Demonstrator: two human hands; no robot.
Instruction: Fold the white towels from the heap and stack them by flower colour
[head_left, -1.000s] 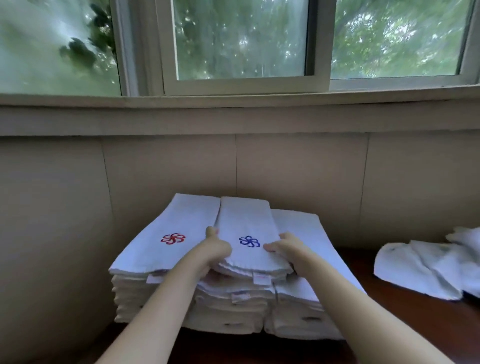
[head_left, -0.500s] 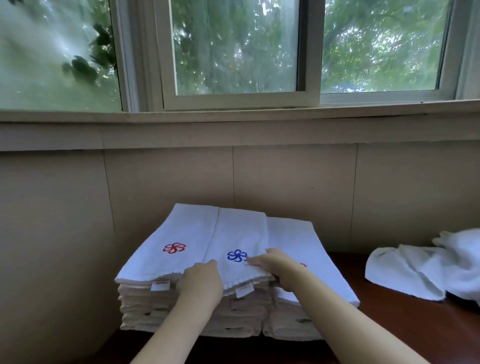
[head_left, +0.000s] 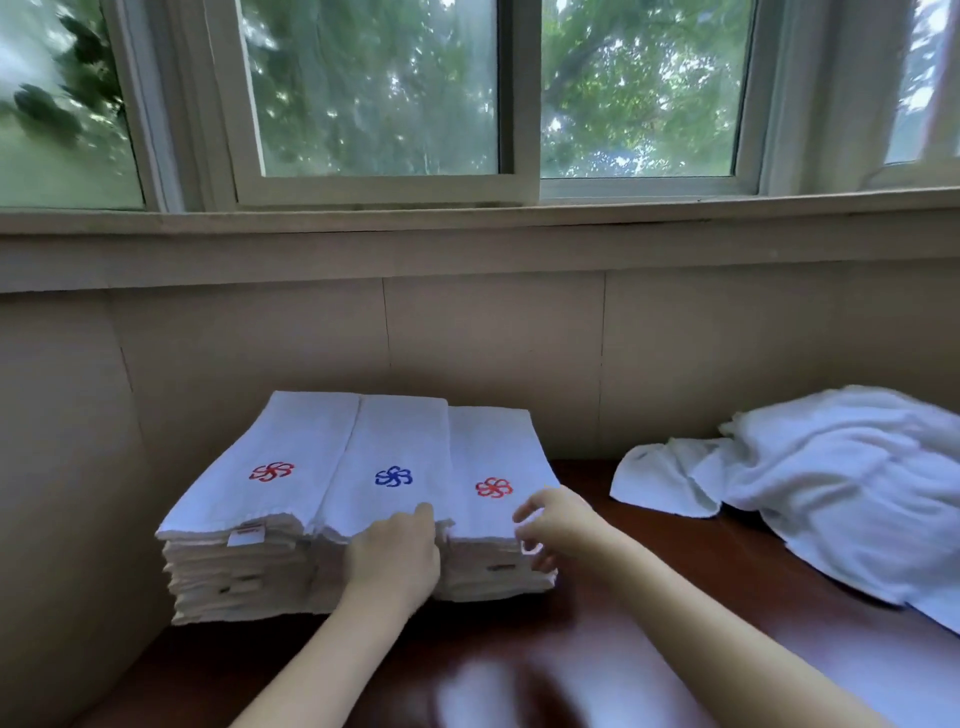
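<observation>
Head view: three stacks of folded towels stand side by side on the dark counter (head_left: 597, 675) against the wall: a red-flower stack (head_left: 249, 499), a blue-flower stack (head_left: 389, 478) just right of it, and an orange-flower stack (head_left: 493, 483) rightmost. The left hand (head_left: 395, 558) rests with relaxed fingers on the blue-flower stack's near edge. The right hand (head_left: 553, 522) pinches the orange-flower stack's near right corner. The unfolded heap (head_left: 831, 483) lies well right of the stacks.

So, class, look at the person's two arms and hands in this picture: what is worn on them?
Nothing shows on either. Both forearms are bare as far up as the frame reaches, with no sleeves in view. The left hand and right hand carry no gloves, rings, watch or bracelet that can be seen.
</observation>
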